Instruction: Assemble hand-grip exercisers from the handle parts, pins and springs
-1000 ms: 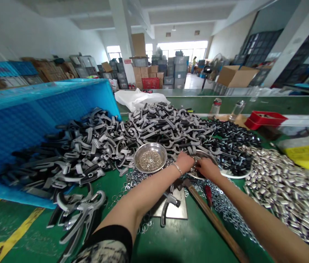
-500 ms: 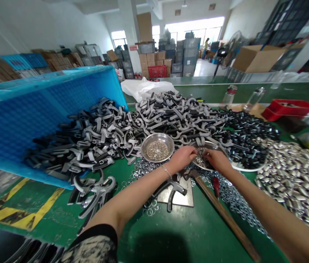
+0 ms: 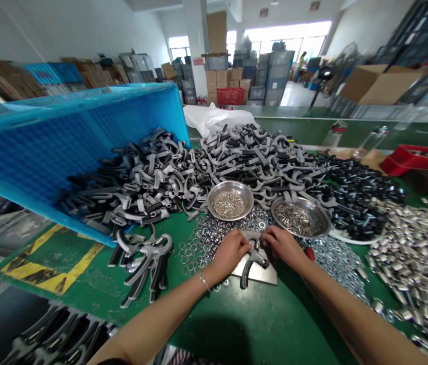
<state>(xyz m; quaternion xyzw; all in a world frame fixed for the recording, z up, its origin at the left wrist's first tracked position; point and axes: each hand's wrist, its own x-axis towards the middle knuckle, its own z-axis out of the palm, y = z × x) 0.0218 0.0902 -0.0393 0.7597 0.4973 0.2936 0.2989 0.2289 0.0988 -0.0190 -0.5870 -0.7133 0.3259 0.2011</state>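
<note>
Green work surface (image 3: 214, 324) carries a steel plate (image 3: 265, 277) near its front edge; left hand (image 3: 230, 252) and right hand (image 3: 280, 246), moved off the steel dish (image 3: 300, 217), now grasp a grey-and-black forked tool (image 3: 250, 271) on it.

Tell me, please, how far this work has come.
It looks early. Done: a small heap of joined grey-and-black handles on the green bench. In hand: the left hand and right hand work at one such handle on a steel plate. Left: the large heap of loose pieces, plus washers in a steel bowl and sleeves in another.
</note>
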